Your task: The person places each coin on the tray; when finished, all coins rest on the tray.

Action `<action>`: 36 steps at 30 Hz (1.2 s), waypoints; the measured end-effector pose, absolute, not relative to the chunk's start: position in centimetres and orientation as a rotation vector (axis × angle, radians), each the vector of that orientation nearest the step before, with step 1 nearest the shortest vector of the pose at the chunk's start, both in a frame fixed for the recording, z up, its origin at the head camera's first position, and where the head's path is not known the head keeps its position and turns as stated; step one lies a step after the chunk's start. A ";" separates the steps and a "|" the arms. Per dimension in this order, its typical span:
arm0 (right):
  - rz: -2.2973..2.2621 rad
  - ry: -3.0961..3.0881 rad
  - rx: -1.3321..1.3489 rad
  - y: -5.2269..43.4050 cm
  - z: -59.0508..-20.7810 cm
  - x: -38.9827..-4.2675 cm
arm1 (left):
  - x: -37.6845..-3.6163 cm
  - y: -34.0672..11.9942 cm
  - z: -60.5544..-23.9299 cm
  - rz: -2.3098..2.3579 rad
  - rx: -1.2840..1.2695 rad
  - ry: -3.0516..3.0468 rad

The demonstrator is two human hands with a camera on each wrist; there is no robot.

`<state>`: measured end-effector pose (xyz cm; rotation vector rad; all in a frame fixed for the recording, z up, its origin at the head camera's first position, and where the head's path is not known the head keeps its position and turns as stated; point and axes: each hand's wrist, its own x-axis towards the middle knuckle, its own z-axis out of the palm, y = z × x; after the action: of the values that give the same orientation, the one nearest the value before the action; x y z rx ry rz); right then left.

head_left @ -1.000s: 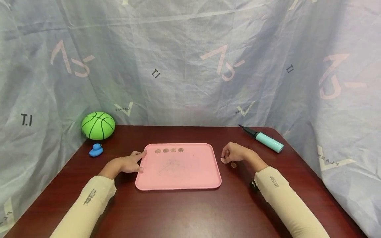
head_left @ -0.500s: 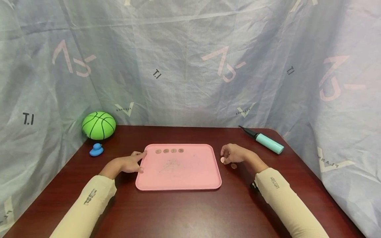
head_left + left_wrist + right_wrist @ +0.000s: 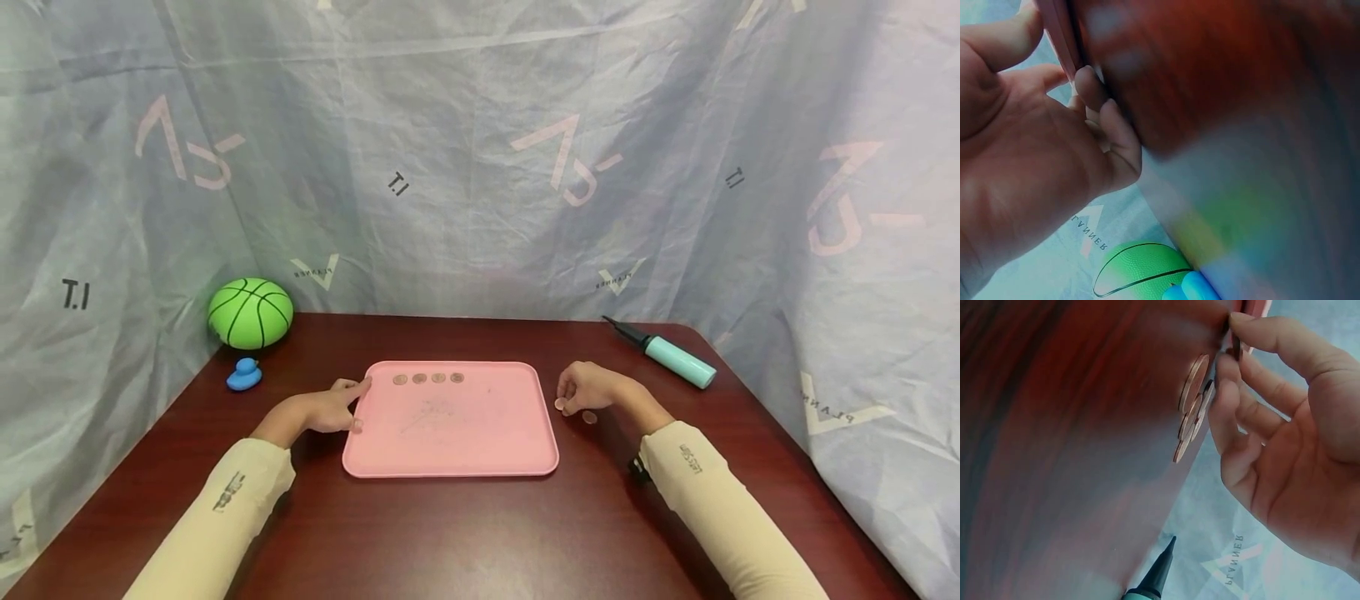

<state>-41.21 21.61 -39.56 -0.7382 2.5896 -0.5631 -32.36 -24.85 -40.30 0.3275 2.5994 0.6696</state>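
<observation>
A pink tray (image 3: 480, 454) lies on the dark red table, with a row of several coins (image 3: 419, 378) along its far left part. My left hand (image 3: 330, 408) rests against the tray's left rim, thumb and index finger apart on the edge; in the left wrist view its other fingers (image 3: 1124, 144) bend in. Just right of the tray, my right hand (image 3: 588, 387) pinches a coin (image 3: 560, 404) between thumb and fingertips; that coin appears edge-on in the right wrist view. Several loose coins (image 3: 1192, 387) lie overlapping on the table beside this hand.
At the back left sit a green ball (image 3: 251, 314) with basketball lines and a blue rubber duck (image 3: 244, 375). A turquoise hand pump (image 3: 678, 361) with a black nozzle lies at the back right. Grey printed cloth (image 3: 465, 233) hangs behind the table.
The face of a coin has come into sight at my right fingertips since one second ago. My right hand stays beside the tray; left hand and tray keep their places. The view shifts slightly.
</observation>
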 end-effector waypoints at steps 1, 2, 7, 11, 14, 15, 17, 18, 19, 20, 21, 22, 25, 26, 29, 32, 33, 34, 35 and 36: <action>-0.555 2.619 -0.730 21.5 -39.6 -41.3 | -32.3 -24.8 -40.2 0.667 0.326 2.600; -0.560 2.643 -0.722 21.5 -39.6 -41.3 | -32.2 -24.7 -40.1 0.658 0.323 2.600; -0.636 2.747 -0.766 20.7 -39.4 -41.4 | -32.2 -24.6 -40.2 0.635 0.327 2.595; -0.652 2.798 -0.816 19.3 -38.9 -41.5 | -32.1 -24.6 -40.1 0.654 0.327 2.596; -0.638 2.816 -0.835 18.1 -38.7 -41.6 | -32.0 -24.6 -39.9 0.647 0.340 2.593; -0.627 2.819 -0.844 17.7 -38.7 -41.6 | -32.0 -24.5 -39.9 0.646 0.339 2.590; -0.603 2.822 -0.865 16.8 -38.7 -41.7 | -32.0 -24.5 -39.9 0.639 0.341 2.589; -0.583 2.823 -0.878 16.4 -38.7 -41.7 | -32.1 -24.5 -39.9 0.636 0.339 2.587; -0.561 2.821 -0.897 16.0 -38.6 -41.7 | -32.1 -24.6 -39.9 0.633 0.340 2.586; -0.540 2.817 -0.907 15.6 -38.7 -41.8 | -32.1 -24.6 -39.9 0.642 0.332 2.581; -0.521 2.810 -0.912 15.2 -38.7 -41.8 | -32.2 -24.6 -40.0 0.643 0.332 2.579; -0.499 2.805 -0.913 14.8 -38.8 -41.9 | -32.1 -24.6 -40.0 0.644 0.329 2.581; -0.431 2.779 -0.922 13.8 -39.0 -42.1 | -32.2 -24.6 -40.1 0.655 0.329 2.578; -0.411 2.768 -0.913 13.5 -39.1 -42.1 | -32.1 -24.6 -40.2 0.662 0.323 2.578; -0.366 2.746 -0.902 12.6 -39.4 -42.3 | -32.1 -24.5 -40.3 0.667 0.318 2.584; -0.349 2.747 -0.892 11.8 -39.6 -42.5 | -32.0 -24.5 -40.3 0.665 0.315 2.594; -0.347 2.752 -0.891 11.5 -39.6 -42.6 | -32.0 -24.5 -40.3 0.663 0.317 2.597; -0.347 2.756 -0.888 11.3 -39.6 -42.7 | -32.0 -24.5 -40.2 0.663 0.317 2.599; -0.350 2.755 -0.887 11.1 -39.6 -42.8 | -32.1 -24.5 -40.2 0.664 0.319 2.599; -0.351 2.756 -0.887 10.9 -39.6 -42.8 | -32.1 -24.5 -40.1 0.667 0.319 2.599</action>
<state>-42.85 10.86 -39.59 -0.8867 2.7558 -0.3507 -32.06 -24.45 -40.13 0.3193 2.5988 0.6672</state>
